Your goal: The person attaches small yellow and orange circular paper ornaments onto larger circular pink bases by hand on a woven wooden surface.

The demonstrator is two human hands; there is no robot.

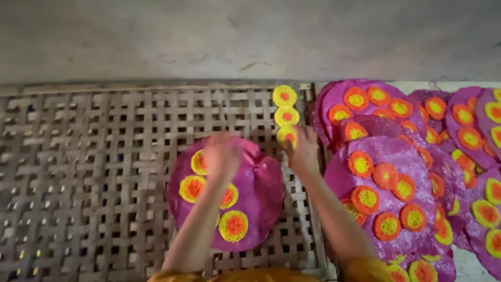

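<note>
So there's a woven bamboo rack (78, 172) filling the left and middle of the frame, with one big magenta disc (258, 198) lying flat on it, low centre. The left hand (222, 154) is over that disc, blurred, so I can't tell if the fingers are spread or pinching. The right hand (302, 151) sits just right of it, touching the lowest of three small yellow-and-orange rounds (285, 96) lined up in a column; grip unclear too. A pile of decorated magenta discs (391, 156) overlaps along the right side.
</note>
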